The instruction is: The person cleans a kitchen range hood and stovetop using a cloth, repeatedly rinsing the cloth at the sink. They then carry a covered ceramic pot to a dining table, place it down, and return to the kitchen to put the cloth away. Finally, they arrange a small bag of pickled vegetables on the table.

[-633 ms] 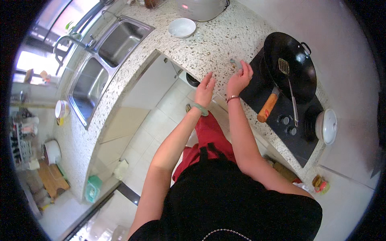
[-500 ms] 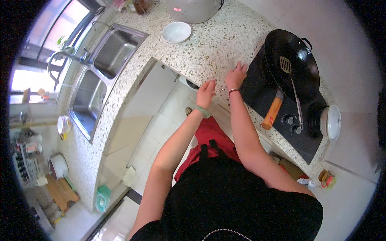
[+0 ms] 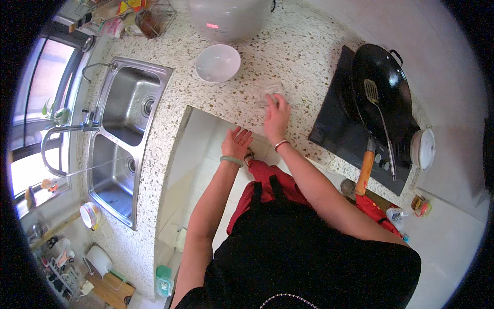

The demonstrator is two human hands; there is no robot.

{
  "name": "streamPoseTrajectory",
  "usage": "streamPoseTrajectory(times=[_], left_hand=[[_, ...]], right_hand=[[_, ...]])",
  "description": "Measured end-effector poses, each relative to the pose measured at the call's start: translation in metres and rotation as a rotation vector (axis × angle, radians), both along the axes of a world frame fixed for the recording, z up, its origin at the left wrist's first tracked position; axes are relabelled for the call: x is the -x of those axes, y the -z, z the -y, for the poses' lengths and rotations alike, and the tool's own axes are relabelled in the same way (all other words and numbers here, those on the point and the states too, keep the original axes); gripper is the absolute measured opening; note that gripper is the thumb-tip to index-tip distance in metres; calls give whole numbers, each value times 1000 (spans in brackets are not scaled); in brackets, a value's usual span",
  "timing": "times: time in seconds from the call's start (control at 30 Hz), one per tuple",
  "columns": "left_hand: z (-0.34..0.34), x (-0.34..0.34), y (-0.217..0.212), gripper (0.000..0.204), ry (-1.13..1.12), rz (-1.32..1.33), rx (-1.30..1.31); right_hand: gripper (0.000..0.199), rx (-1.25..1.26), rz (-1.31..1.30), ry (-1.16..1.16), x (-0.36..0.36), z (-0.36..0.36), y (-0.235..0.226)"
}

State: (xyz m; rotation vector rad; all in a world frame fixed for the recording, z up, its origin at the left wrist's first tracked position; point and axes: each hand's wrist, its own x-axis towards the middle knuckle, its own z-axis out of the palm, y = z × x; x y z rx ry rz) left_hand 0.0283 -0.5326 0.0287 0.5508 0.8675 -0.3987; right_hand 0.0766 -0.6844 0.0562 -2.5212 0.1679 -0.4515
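One pale cloth point(image 3: 272, 88), crumpled and a little blurred, directly under the fingertips of the right hand point(image 3: 278, 118), against the speckled counter point(image 3: 303, 56). Touching those fingertips; spread slightly past them on the far side. Bent downward at the right, with contact at the cloth; cannot tell whether pinching a fold or only pressing from above. Just behind these fingers, at the wrist, a thin bracelet point(image 3: 281, 144).

Loosely spread and holding nothing at the left hand point(image 3: 235, 143), palm turned mostly upward. Just beside the counter's front edge there, nearer the body than the right fingers and to their left; cannot tell whether touching that edge. Well apart from the cloth. Behind the left fingers, around the wrist, a green bangle point(image 3: 231, 161).

Beyond the right fingertips and to their left, near the cloth, a white bowl point(image 3: 217, 63). Farther past them, behind the bowl, a cooker point(image 3: 226, 18) with a lit red display. To the right of the right fingers, a black hob point(image 3: 329, 123); on it, a wok point(image 3: 393, 98), with a slotted spatula point(image 3: 371, 92) inside. Well left of the left fingers, a double sink point(image 3: 121, 131).
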Motion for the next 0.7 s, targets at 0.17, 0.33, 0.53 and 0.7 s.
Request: streamPoseTrajectory(times=[0.17, 0.33, 0.53, 0.7], left_hand=[[-41, -22, -2, 55, -15, 53, -69], [-83, -78, -42, 44, -141, 317, -644], [-93, -189, -35, 41, 178, 634, -1182], [-60, -208, -47, 35, 365, 579, -1229]], right_hand=[[31, -96, 4, -234, -21, -80, 1], [28, -132, 59, -310, -45, -134, 7], [37, -109, 70, -442, -72, -172, 14], [34, -441, -77, -442, -80, -173, 20]])
